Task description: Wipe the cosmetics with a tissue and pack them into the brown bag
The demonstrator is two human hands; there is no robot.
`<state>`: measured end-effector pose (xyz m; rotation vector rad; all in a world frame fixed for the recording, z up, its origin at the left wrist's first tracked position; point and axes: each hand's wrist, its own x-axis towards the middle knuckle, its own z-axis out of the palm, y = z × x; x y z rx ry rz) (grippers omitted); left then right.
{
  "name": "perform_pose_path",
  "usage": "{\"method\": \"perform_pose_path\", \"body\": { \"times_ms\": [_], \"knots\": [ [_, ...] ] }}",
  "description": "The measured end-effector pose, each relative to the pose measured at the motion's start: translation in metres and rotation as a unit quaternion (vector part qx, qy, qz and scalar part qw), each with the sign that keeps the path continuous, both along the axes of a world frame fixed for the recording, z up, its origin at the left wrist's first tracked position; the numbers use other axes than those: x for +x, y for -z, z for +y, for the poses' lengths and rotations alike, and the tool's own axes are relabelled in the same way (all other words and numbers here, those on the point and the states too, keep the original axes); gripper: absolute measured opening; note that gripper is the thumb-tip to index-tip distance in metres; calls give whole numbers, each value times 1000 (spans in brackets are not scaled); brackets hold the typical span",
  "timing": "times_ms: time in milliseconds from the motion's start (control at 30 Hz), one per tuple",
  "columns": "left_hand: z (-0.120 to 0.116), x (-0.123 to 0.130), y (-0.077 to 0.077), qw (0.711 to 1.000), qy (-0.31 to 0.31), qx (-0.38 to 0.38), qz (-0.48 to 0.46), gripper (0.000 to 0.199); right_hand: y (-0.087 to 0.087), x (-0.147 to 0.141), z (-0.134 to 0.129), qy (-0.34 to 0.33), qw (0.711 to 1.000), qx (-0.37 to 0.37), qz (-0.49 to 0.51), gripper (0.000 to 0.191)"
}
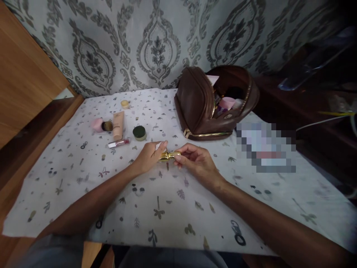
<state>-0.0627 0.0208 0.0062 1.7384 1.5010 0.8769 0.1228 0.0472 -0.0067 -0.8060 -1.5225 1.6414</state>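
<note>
A shiny gold lipstick tube (169,156) lies sideways between my two hands, above the middle of the cloth. My left hand (150,155) is closed around its left end, and a bit of white tissue (159,146) shows by the thumb. With thumb and fingertips, my right hand (201,165) pinches the right end. Left of my hands are a round jar with a dark green lid (139,133), a lip gloss tube (119,143), a peach squeeze tube (118,125) and a pink-handled makeup brush (102,125).
An unzipped brown cosmetics bag (195,104) stands behind my right hand, with several items inside. A small yellowish pot (124,104) sits at the back. A blurred-out flat item (266,149) lies on the right. Wooden furniture (30,74) borders the left; a patterned curtain (125,59) hangs behind.
</note>
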Motion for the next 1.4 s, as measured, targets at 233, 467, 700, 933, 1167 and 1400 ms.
{"method": "perform_pose_path", "body": {
  "times_ms": [233,467,700,933,1167,1400],
  "knots": [
    [2,-6,1,989,-33,-93,-107,48,0,2,1,7,1000,14,4,28],
    [1,-7,-1,984,-51,-111,-128,42,0,3,3,8,999,36,-9,24],
    [0,-2,2,996,-48,-7,-75,37,5,0,4,14,999,-5,30,27],
    [-6,-3,-2,997,13,34,-62,45,5,1,3,9,999,-10,35,23],
    [-11,-3,-19,982,170,-43,-70,48,3,2,1,-19,998,-12,58,27],
    [-7,-11,-16,940,187,-230,-169,47,0,4,3,-39,995,-7,92,24]
  ]
}}
